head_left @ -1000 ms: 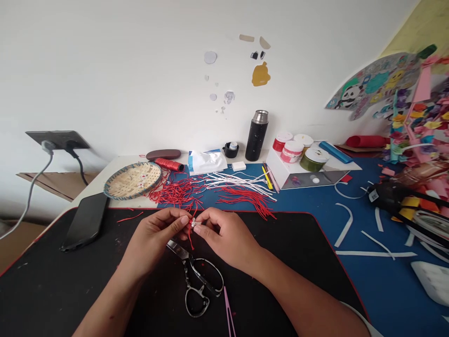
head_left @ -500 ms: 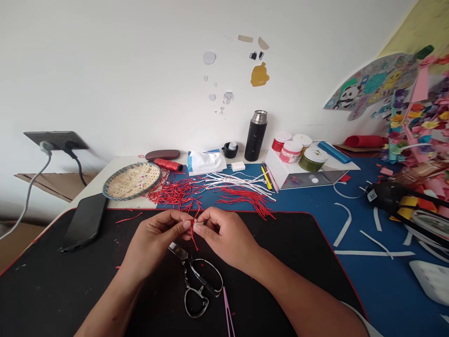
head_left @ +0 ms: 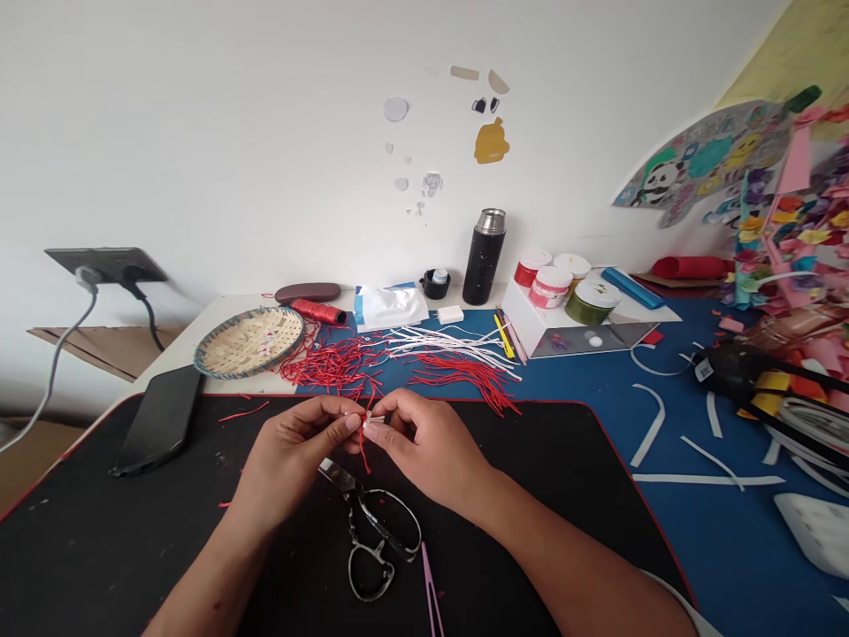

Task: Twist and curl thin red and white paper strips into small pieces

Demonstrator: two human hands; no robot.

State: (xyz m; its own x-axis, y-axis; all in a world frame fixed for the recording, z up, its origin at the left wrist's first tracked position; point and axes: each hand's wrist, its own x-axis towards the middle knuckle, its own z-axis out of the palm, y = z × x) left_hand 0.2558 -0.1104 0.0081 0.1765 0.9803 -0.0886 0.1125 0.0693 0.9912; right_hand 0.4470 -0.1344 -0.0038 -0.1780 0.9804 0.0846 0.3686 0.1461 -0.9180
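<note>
Both hands meet over the black mat (head_left: 179, 531), fingertips almost touching. My left hand (head_left: 309, 442) pinches a short red cord (head_left: 364, 456), whose end hangs down between the hands. My right hand (head_left: 415, 438) is closed on a white cord (head_left: 378, 419) where it crosses the red one; how the two are knotted is too small to make out. Below the hands lie metal scissors (head_left: 381, 540), the blades partly behind my left hand. Pink tweezers (head_left: 431, 588) rest beside the scissor handles.
Behind the hands lie piles of red cords (head_left: 338, 363) and white cords (head_left: 451, 345). A woven basket (head_left: 222, 349) and a phone (head_left: 159, 420) are at left. A black flask (head_left: 484, 257) stands near paint jars (head_left: 549, 287) on a box. White strips (head_left: 707, 479) lie at right.
The fingertips have shifted slightly, and more of the white cord shows between them. The hanging red end has swung a little to the left. Everything else stays put.
</note>
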